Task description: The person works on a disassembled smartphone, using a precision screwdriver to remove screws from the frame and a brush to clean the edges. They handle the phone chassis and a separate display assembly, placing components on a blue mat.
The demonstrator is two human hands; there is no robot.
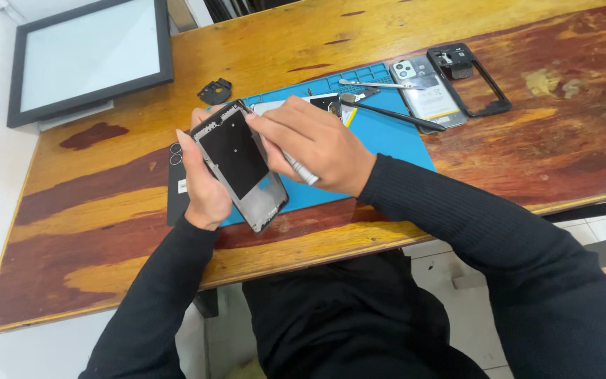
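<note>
- Nearest the body, two black ribbed sleeves reach over the front edge of the worn, red-and-yellow wooden table [106,231].
- The left hand [203,184] grips a grey, rectangular phone frame with a black inner panel [238,163], fingers closed along its left edge and thumb at its upper corner; the frame is tilted, raised above the table's front part.
- The right hand [317,144] is closed round a slim silver screwdriver [299,168], its fingertips touching the frame's top right edge.
- Under the hands lies a blue rubber work mat [387,137]; a flat black back cover with camera rings [175,181] lies just left of it, partly hidden by the left hand.
- Farther on the mat lie a black stylus-like tool [401,116] and metal tweezers [373,85].
- Beyond its right end lie a pale opened phone body [429,91] and an empty black phone bezel [473,78], side by side.
- A small black plastic part [215,90] sits beyond the mat's left corner.
- At the far left a dark-framed square screen [89,56] leans.
</note>
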